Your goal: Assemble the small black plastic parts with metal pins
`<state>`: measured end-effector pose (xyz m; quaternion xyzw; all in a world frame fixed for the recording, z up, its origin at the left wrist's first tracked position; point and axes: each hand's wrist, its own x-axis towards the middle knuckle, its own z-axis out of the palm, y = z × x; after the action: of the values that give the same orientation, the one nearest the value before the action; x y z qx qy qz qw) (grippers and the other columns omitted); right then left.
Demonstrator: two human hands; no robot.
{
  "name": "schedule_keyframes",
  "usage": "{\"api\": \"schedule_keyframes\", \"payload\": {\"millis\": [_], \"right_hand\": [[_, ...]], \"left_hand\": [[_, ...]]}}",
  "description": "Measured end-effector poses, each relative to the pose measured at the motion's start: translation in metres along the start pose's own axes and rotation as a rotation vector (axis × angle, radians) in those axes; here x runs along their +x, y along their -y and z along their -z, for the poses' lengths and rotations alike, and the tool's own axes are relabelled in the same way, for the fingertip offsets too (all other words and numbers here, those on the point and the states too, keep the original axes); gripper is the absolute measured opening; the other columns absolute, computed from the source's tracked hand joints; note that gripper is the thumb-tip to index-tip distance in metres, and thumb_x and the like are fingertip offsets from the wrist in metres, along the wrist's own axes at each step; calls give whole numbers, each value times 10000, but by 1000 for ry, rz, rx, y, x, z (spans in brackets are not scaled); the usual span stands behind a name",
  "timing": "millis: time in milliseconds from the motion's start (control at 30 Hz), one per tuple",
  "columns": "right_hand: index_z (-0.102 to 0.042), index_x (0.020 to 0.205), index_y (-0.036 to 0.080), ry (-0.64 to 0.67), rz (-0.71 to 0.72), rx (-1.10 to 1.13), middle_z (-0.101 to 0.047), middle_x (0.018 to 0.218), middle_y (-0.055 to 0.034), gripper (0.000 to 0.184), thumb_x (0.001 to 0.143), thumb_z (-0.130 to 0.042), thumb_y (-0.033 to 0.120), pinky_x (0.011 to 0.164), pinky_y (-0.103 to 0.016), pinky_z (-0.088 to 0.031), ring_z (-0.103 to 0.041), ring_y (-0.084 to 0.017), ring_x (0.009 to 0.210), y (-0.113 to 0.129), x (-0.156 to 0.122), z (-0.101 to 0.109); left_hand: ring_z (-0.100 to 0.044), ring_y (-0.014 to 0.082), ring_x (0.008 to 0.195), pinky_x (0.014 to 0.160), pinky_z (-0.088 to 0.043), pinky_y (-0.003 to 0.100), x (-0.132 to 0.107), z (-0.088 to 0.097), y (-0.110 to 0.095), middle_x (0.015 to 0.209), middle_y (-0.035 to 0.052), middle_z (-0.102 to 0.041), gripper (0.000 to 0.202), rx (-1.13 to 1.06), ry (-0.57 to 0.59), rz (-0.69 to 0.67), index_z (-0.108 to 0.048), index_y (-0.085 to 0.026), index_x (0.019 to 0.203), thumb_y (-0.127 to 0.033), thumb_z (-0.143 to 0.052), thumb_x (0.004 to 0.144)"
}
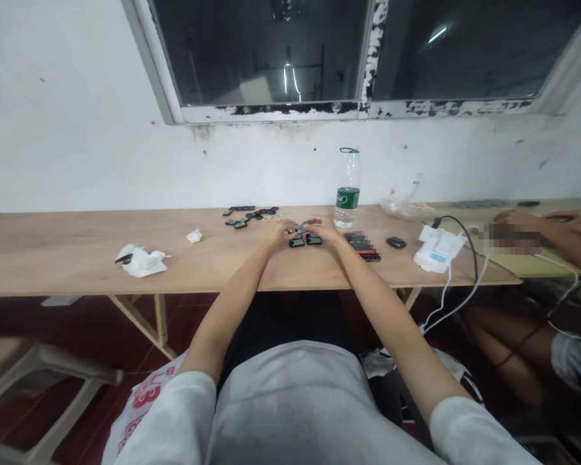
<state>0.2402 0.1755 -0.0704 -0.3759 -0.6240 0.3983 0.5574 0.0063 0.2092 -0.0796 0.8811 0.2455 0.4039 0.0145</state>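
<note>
Both my arms reach out over the wooden table (77, 252). My left hand (279, 231) and my right hand (323, 228) meet at the table's middle, fingers curled together round a small dark part (303, 227) held between them. Just below the hands, two small black parts (305, 241) lie side by side on the wood. A scatter of several more small black parts (249, 216) lies further back to the left.
A plastic water bottle (347, 188) stands behind my right hand. Crumpled white tissues (142, 261) lie left. A dark flat pack (363, 245), a black oval item (396, 242) and a white box with cables (438, 248) lie right. Another person's arms (561, 229) rest far right.
</note>
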Motion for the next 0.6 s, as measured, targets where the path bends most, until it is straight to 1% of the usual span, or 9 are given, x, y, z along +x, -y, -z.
{"api": "schedule_keyframes", "payload": {"millis": [100,233,333,467,600], "right_hand": [[-800,878,188,-11,-17,15,-823,915,-67,353,647,-1011,351,891,-396,-668,-777,-244,878,2,-1,-1],[-794,883,188,-27,-42,29,-824,940,-78,343,681,-1015,357,934,-433,-672,-793,-263,913,8,-5,-3],[-787,879,187,-36,-62,30,-822,933,-79,341,696,-1020,356,937,-446,-675,-797,-267,917,11,-7,-3],[-788,881,183,-38,-84,58,-827,930,-68,340,691,-1024,337,918,-404,-675,-790,-248,922,12,-7,-3],[-794,877,180,-40,-87,93,-831,938,-61,334,681,-1026,318,902,-368,-670,-784,-225,900,7,-5,-3]], "left_hand": [[-793,235,1027,806,-649,305,1,1,-3,1167,100,-845,166,-6,7,13,-869,-215,1076,-204,-767,947],[-790,237,1046,882,-645,325,2,3,-10,1190,104,-845,182,-18,36,55,-872,-223,1087,-244,-725,981],[-797,253,1062,933,-641,354,3,6,-13,1183,104,-847,180,-51,41,72,-874,-232,1080,-268,-728,981],[-801,261,1079,1007,-618,373,4,8,-16,1161,104,-850,141,-63,12,62,-876,-233,1024,-239,-746,967],[-797,264,1098,1038,-603,379,5,9,-18,1161,103,-852,165,-48,30,65,-869,-224,1025,-225,-707,989]]}}
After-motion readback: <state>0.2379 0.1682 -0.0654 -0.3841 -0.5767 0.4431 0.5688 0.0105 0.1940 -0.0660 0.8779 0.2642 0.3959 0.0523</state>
